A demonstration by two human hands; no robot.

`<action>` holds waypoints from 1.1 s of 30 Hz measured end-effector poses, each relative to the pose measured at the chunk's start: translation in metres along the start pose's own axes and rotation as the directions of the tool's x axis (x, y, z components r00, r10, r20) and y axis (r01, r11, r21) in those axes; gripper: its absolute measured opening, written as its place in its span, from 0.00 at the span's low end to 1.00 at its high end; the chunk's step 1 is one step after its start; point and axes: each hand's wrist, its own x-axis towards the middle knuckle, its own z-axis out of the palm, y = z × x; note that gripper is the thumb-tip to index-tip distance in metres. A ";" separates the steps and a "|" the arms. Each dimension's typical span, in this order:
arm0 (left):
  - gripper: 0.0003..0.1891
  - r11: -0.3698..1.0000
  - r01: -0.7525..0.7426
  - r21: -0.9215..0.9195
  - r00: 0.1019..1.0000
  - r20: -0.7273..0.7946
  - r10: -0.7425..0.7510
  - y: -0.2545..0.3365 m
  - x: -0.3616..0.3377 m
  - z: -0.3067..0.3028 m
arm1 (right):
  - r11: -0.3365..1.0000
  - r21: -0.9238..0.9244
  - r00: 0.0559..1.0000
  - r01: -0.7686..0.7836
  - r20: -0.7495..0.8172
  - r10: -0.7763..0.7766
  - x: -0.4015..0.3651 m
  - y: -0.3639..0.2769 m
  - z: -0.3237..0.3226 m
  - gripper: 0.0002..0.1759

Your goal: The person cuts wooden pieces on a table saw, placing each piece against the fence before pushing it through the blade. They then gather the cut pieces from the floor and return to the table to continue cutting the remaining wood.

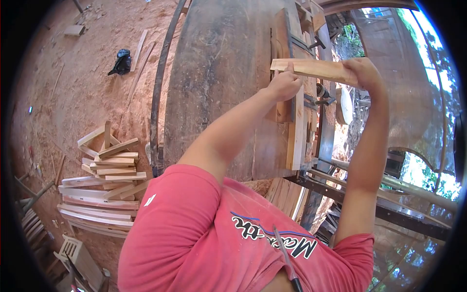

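Observation:
I hold a short, light wooden strip (314,68) level over a big worn workbench (219,73). My left hand (284,83) pinches the strip's left end with the fingers closed on it. My right hand (366,73) wraps around the strip's right end. Under the strip a narrow plank (295,138) and darker boards (282,44) lie along the bench's right side, next to metal machine parts (323,97). Red sleeves cover my upper arms.
A heap of cut wooden slats (109,170) lies on the sawdust-covered ground at the left. A black bag (121,62) sits farther off on the dirt. A metal frame (389,204) and beams run below the bench at the right. A pencil-like tool (287,263) rests at my shirt.

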 end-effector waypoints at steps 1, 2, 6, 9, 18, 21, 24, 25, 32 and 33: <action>0.25 1.000 -0.002 0.009 1.000 -0.006 0.002 0.000 0.003 0.001 | 1.000 0.000 1.000 0.001 0.003 -0.001 0.007 0.004 -0.001 0.14; 0.24 1.000 -0.004 0.018 1.000 -0.012 0.004 -0.001 0.005 0.002 | 0.991 0.084 0.994 -0.105 0.008 0.105 0.013 0.009 -0.004 0.14; 0.24 0.999 -0.006 0.032 0.999 -0.049 0.008 -0.002 0.015 0.005 | 0.865 0.368 0.937 -0.340 0.055 0.345 0.039 0.011 -0.014 0.19; 0.23 0.997 -0.012 0.076 0.998 -0.067 0.017 -0.007 0.022 0.008 | 0.825 0.407 0.914 -0.392 0.072 0.399 0.048 0.006 -0.019 0.20; 0.22 0.970 -0.081 0.229 0.997 0.030 0.076 -0.038 -0.026 0.025 | 0.776 0.304 0.811 -0.553 -0.017 0.585 -0.086 -0.094 0.056 0.22; 0.20 0.955 -0.159 0.252 0.987 0.043 0.153 -0.056 -0.058 0.030 | 0.835 0.301 0.837 -0.461 -0.165 0.522 -0.156 -0.137 0.143 0.24; 0.16 0.960 -0.109 0.258 0.975 0.215 0.053 -0.049 -0.094 0.015 | 0.747 0.309 0.781 -0.589 -0.021 0.624 -0.191 -0.182 0.194 0.29; 0.14 0.907 -0.168 0.386 0.965 0.251 0.072 -0.050 -0.105 0.013 | 0.738 0.326 0.773 -0.592 -0.029 0.633 -0.204 -0.187 0.209 0.29; 0.12 0.546 -0.784 0.296 0.616 0.255 0.745 0.017 -0.168 0.035 | 0.728 0.481 0.776 -0.489 -0.143 0.615 -0.279 -0.213 0.175 0.30; 0.12 0.541 -0.789 0.293 0.610 0.261 0.748 0.031 -0.170 0.037 | 0.423 0.892 0.739 -0.160 -0.176 0.650 -0.296 -0.198 0.171 0.32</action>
